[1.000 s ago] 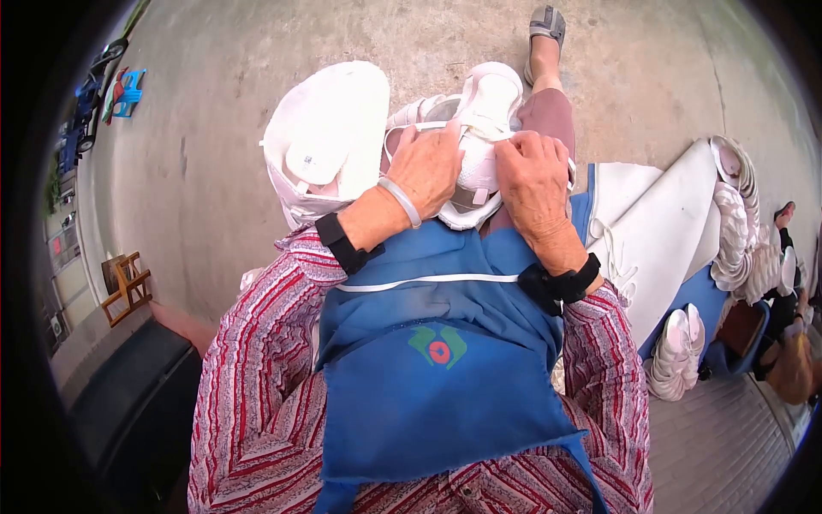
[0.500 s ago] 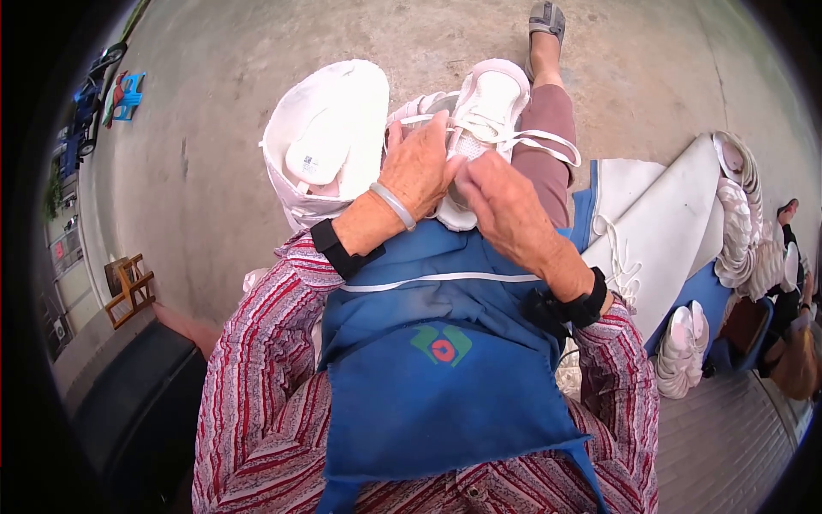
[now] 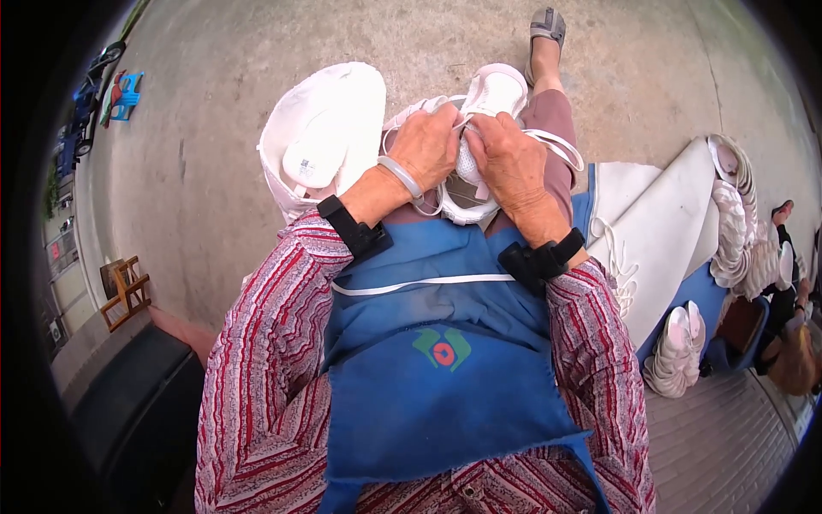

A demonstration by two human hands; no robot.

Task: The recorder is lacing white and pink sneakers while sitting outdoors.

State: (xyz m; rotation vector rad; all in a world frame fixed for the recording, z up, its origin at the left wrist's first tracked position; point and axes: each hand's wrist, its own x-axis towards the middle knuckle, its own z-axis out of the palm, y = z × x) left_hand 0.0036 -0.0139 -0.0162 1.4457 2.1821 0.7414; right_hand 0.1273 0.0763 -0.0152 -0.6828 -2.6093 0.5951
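A white sneaker (image 3: 497, 89) rests on my lap, toe pointing away from me, its heel opening and mesh tongue (image 3: 467, 164) nearer me. My left hand (image 3: 425, 147) is closed at the left side of the lacing, pinching a white shoelace. From the right, my right hand (image 3: 515, 164) bends over the shoe with thumb and fingers pressed together at the lace; the fingertips partly hide what they grip. A loose lace loop (image 3: 558, 146) hangs off the shoe's right side. Another pale shoe (image 3: 411, 114) lies partly hidden behind my left hand.
On the left stands a white container (image 3: 283, 128) holding a white insole-shaped piece (image 3: 317, 158). To the right lie white sheet material (image 3: 655, 206), stacked shoe parts (image 3: 732, 231) and a white pair of shoes (image 3: 676, 351). A blue apron (image 3: 445, 411) covers my lap. Another person (image 3: 796, 343) sits far right.
My right hand has turned and shifted up toward the lacing, uncovering the shoe's tongue and heel opening. My left hand has moved slightly right and up. The lace loop has shortened.
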